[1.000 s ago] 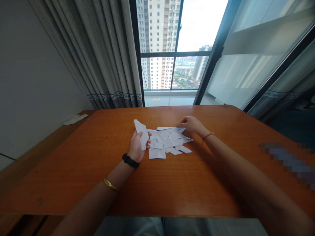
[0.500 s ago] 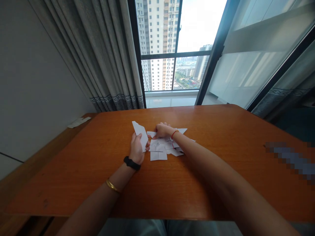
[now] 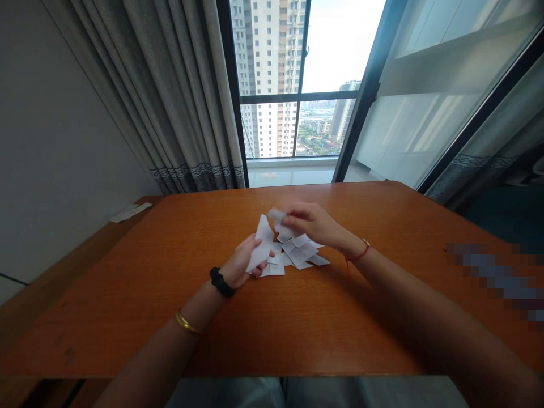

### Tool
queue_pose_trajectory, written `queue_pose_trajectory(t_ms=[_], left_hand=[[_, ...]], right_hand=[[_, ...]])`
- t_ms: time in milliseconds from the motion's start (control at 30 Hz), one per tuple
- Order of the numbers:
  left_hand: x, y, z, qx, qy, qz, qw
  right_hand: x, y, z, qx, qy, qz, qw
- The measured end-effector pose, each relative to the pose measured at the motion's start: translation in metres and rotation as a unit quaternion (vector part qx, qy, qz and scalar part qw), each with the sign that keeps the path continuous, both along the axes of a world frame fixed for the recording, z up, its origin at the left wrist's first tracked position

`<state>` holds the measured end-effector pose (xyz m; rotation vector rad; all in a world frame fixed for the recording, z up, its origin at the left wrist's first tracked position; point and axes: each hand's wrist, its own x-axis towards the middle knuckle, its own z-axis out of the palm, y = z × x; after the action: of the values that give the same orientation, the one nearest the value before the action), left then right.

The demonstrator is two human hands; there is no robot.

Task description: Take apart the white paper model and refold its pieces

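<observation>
Left hand [image 3: 244, 262] is clamped on a folded white paper piece [image 3: 262, 247], thumb on one face, fingers behind, holding it tilted up just above the bench [image 3: 170, 272]. Right hand [image 3: 312, 222] is pinched shut on a second, smaller paper scrap [image 3: 277, 217], lifted just over the far side of the paper pile [image 3: 297, 252]. The two held pieces sit close together, nearly touching at their top edges (can't tell if they actually meet).

The pile is a loose heap of folded white pieces, overlapping, lying flat mid-bench between the two hands.

Handling, as I judge it:
- Very light, so almost no grip force is needed and a draught or a sleeve could shift the heap.
- Thin and floppy when flat, but the folds stiffen each piece along the creases. Hold near a crease or folded edge, not a free corner.
- Creases crush easily; a hard pinch leaves marks or bends a point.
- Paper on varnished wood is slick. Pieces slide rather than lift, so get a fingertip under an edge or drag one to an overlap first.
- Stacked pieces tend to come up together; separate with the thumb.

Elsewhere: a small flat white thing [image 3: 130, 212] on the side ledge by the curtain [image 3: 178, 96], well apart from the hands.
</observation>
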<state>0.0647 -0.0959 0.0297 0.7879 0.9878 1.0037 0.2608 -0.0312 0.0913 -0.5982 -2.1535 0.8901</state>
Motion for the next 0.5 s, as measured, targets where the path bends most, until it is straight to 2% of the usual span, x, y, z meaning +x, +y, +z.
queue_pose_trajectory(t_ms=[33,133,233,300,367,500], left_hand=[[0.002,-0.003,0.0,0.003,0.018,-0.06,0.998],[0.008,-0.013,0.001,-0.008,0.052,-0.226,0.973],[0.013,-0.022,0.001,-0.034,0.071,-0.335,0.939],[0.016,-0.026,0.002,-0.02,0.094,-0.375,0.922],[0.016,-0.028,0.003,0.021,0.12,-0.389,0.913],[0.015,-0.031,0.007,0.118,0.169,-0.376,0.903]], right_hand=[[0.004,-0.014,0.002,0.049,-0.07,0.034,0.996],[0.012,-0.05,0.001,0.152,-0.229,0.103,0.956],[0.013,-0.07,-0.01,0.18,-0.289,0.081,0.937],[0.011,-0.077,-0.021,0.184,-0.291,0.042,0.938],[0.008,-0.081,-0.03,0.198,-0.283,-0.009,0.938],[0.008,-0.085,-0.032,0.234,-0.287,-0.121,0.921]])
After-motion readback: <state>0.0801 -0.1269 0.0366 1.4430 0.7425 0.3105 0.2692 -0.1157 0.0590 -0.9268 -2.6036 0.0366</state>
